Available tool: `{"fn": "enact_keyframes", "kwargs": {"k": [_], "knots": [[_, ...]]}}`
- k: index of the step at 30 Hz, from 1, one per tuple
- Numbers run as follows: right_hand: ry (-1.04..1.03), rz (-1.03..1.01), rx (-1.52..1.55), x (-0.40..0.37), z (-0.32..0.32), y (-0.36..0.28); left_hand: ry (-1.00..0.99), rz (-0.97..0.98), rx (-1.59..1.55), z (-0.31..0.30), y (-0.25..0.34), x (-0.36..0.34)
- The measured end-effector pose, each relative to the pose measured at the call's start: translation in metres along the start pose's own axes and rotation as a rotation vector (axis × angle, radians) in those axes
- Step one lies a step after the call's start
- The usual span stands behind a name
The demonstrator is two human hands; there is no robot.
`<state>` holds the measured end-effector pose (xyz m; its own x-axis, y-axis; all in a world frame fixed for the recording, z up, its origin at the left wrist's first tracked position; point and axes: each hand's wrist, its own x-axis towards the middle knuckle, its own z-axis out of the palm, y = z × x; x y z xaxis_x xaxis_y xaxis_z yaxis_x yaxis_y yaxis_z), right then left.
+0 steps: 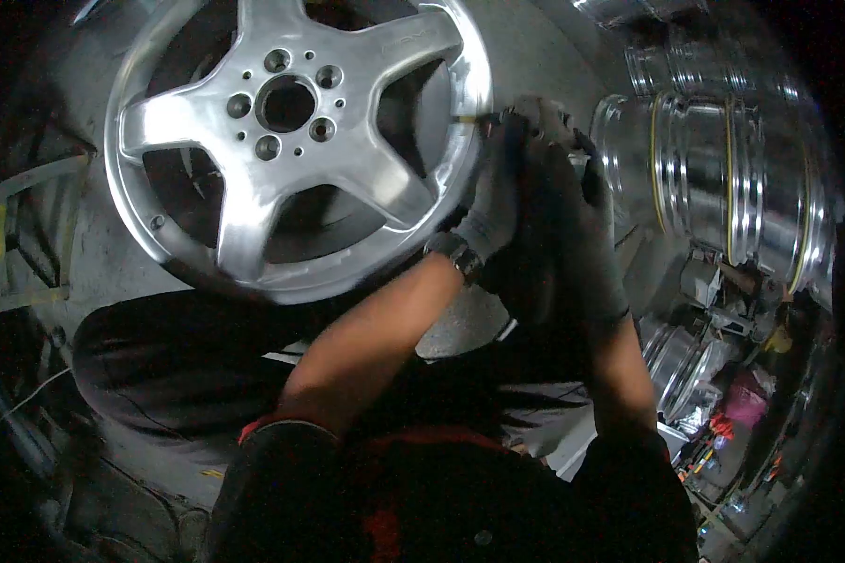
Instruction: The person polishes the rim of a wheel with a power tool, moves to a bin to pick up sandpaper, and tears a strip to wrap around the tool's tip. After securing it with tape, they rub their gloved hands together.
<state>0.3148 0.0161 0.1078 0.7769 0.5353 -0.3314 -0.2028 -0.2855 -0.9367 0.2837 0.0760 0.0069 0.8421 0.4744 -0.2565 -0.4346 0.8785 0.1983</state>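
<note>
A bare-metal five-spoke car wheel (263,178) lies face up before me, its centre bore and bolt holes showing. By its right rim, both my gloved hands come together around a dark hand tool (493,119) with a thin tip, perhaps a die grinder; shadow hides much of its body. The tip points left at the rim's inner edge. My left hand (493,202), with a watch at the wrist, is closed on the tool's near side. My right hand (568,197) is closed on it from the right, its fingers partly lost in the dark.
Several shiny wheel rims (704,159) stand stacked on their sides at the right. Lower right, another rim (671,361) sits near a pink bundle (749,396) and loose clutter. A metal frame (33,235) stands at the left. My dark-clothed leg (178,366) is folded just below the wheel.
</note>
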Motion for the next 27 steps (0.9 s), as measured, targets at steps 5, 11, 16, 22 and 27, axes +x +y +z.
{"fn": "enact_keyframes", "kwargs": {"k": [5,11,16,22,27], "knots": [[0.012,-0.153,-0.156,0.003,-0.015,0.016,-0.006,0.001,0.061,0.006,0.003,-0.005],[-0.028,-0.124,-0.190,-0.021,-0.017,0.030,0.088,-0.140,-0.070,-0.019,-0.013,-0.025],[0.021,-0.102,-0.051,-0.007,-0.012,0.020,-0.013,-0.154,-0.018,-0.005,0.000,-0.010],[-0.030,-0.142,-0.150,-0.022,-0.013,0.026,0.101,-0.141,0.034,-0.010,-0.006,-0.026],[0.044,-0.104,-0.054,-0.016,-0.010,0.021,-0.026,-0.184,-0.003,-0.019,-0.013,-0.002]]}}
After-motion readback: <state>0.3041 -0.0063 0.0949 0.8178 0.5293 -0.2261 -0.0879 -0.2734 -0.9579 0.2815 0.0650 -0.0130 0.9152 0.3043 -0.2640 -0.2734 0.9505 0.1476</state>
